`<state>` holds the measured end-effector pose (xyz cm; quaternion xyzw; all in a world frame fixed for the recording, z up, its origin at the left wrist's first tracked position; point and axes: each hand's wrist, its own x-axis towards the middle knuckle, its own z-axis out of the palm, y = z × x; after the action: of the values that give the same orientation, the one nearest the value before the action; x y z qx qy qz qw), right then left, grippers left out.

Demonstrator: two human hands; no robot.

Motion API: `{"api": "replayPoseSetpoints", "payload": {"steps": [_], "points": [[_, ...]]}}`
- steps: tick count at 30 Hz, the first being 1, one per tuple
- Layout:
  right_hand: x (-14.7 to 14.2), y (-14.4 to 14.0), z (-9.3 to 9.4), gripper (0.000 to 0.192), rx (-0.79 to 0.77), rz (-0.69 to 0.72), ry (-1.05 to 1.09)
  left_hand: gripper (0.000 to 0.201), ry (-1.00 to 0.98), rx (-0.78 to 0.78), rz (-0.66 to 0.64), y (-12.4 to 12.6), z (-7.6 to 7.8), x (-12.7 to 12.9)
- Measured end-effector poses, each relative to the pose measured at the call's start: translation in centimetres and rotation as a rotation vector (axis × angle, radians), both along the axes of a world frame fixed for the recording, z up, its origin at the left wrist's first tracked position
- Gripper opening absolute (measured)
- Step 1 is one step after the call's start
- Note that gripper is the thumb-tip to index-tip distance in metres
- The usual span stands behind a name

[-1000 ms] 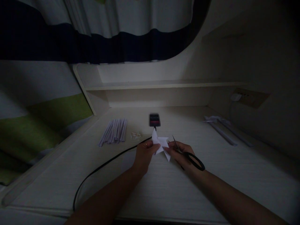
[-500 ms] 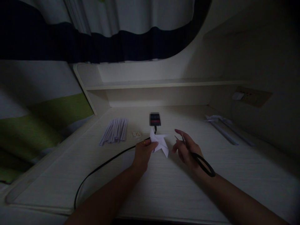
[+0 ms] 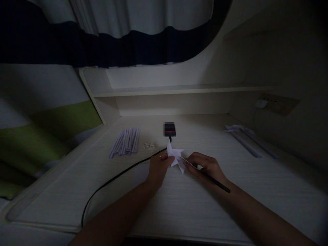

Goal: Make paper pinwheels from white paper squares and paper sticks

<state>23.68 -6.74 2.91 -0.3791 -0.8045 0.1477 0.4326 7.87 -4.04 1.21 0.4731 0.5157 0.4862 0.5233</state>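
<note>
The left hand [image 3: 158, 166] pinches a white folded paper piece [image 3: 175, 157] with pointed, star-like tips, just above the pale wood-grain tabletop [image 3: 179, 201]. The right hand [image 3: 206, 166] is closed around thin scissors [image 3: 205, 172] with dark handles; the metal blade tip touches the paper between both hands. A smooth black cable [image 3: 115, 181] curves to the left of the left hand. Beyond the left hand lies a bundle of pale paper strips [image 3: 124, 141], and beside it small crumbs [image 3: 149, 147]. Far right of the right hand lie long paper rolls [image 3: 243, 140].
</note>
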Motion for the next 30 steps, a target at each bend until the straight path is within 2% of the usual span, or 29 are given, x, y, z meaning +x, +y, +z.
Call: {"api": "replayPoseSetpoints", "payload": {"steps": [3, 15, 17, 23, 27, 30], "points": [[-0.1, 0.2, -0.3, 0.017, 0.075, 0.007, -0.049, 0.016, 0.052, 0.029, -0.026, -0.2, -0.2, 0.2], [-0.2, 0.5, -1.2, 0.018, -0.035, -0.058, -0.121, 0.018, 0.095, 0.119, -0.068, -0.4, -0.8, 0.2], [-0.3, 0.5, -1.4, 0.018, 0.017, -0.064, -0.157, 0.018, 0.110, 0.135, -0.071, -0.5, -0.7, 0.2], [0.4, 0.9, -1.5, 0.019, 0.372, 0.038, -0.454, 0.018, 0.270, 0.206, -0.136, -0.5, -0.3, -0.2], [0.7, 0.8, -0.8, 0.020, 0.439, 0.097, -0.580, 0.017, 0.449, 0.253, -0.190, -0.5, 0.1, -0.6], [0.6, 0.7, -0.9, 0.017, 0.444, 0.103, -0.558, 0.017, 0.528, 0.281, -0.200, -0.7, 0.3, -0.8]]}}
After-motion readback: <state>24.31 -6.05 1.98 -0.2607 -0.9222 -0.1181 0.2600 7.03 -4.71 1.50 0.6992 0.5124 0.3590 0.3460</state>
